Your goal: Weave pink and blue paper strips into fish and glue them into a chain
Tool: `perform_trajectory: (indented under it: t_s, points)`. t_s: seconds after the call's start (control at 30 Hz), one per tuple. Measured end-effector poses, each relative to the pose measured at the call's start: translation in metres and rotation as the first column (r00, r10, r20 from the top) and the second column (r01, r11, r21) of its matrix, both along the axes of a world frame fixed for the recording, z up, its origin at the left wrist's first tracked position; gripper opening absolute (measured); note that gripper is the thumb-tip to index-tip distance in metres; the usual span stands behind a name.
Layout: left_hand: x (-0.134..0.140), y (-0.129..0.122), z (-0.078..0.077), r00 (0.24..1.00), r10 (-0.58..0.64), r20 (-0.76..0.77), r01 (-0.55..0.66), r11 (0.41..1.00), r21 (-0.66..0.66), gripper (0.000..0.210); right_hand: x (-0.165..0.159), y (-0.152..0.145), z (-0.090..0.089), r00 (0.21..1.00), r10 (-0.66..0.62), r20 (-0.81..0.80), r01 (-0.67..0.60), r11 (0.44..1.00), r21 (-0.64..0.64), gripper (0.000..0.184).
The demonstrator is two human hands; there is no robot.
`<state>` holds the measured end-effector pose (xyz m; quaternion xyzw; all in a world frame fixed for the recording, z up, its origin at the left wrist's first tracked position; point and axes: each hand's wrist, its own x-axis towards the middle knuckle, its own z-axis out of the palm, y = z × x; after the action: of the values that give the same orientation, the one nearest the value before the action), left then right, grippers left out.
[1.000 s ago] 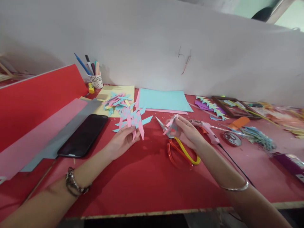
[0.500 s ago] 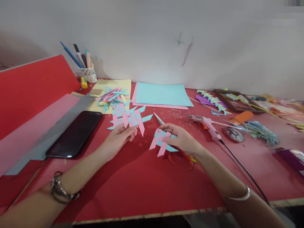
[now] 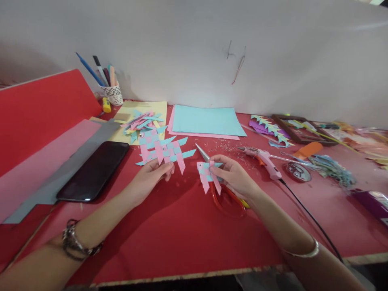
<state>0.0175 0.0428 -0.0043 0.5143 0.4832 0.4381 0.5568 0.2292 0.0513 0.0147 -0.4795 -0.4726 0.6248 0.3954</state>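
Observation:
My left hand (image 3: 154,173) is closed on woven pink and blue paper fish (image 3: 160,148), fanned out above the fingers; they overlap, and I can make out two small eyes. My right hand (image 3: 232,173) pinches a smaller-looking woven paper fish (image 3: 207,171) of the same colours, with an eye at its upper left and pink strips pointing down. Beneath the right hand lie red-handled scissors (image 3: 224,204) on the red table (image 3: 169,234), their blades pointing away to the upper left and their handles partly covered.
Left of my hands lies a black phone (image 3: 93,171). Paper strips (image 3: 144,121) are heaped on a yellow sheet at the back, beside blue sheets (image 3: 209,120). A pink glue gun (image 3: 263,157) with a cord (image 3: 309,218) rests to the right, near a round dish (image 3: 298,171).
The fish in my right hand has turned, its strips now hanging down to the right. In my left hand the fish have spread slightly wider apart.

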Motion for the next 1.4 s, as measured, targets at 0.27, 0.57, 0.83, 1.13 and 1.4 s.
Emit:
perform_trajectory:
  t_s: [0.27, 0.57, 0.83, 1.13, 1.4]
  points:
    - [0.000, -0.003, -0.001, 0.995, 0.022, -0.096, -0.023, 1.000, -0.010, 0.026, -0.005, -0.006, -0.005, 0.997, -0.078, 0.007, 0.074, 0.969, 0.235, 0.022]
    - [0.003, -0.007, 0.003, 0.979, -0.029, -0.200, 0.025, 0.999, -0.020, 0.026, -0.020, -0.022, 0.004, 0.969, -0.206, 0.140, 0.140, 0.915, 0.378, 0.022]
    - [0.002, -0.007, -0.003, 0.993, -0.046, -0.106, 0.045, 0.999, -0.007, 0.025, -0.018, -0.020, 0.000, 0.977, -0.173, 0.127, 0.109, 0.909, 0.401, 0.024]
    - [0.003, -0.006, -0.003, 0.987, -0.054, -0.149, 0.051, 0.998, -0.025, 0.025, -0.019, -0.020, 0.001, 0.965, -0.215, 0.147, 0.135, 0.895, 0.425, 0.023]
    - [0.004, -0.007, -0.003, 0.990, -0.036, -0.134, 0.035, 0.999, -0.011, 0.026, -0.019, -0.021, 0.002, 0.974, -0.180, 0.140, 0.109, 0.907, 0.407, 0.023]
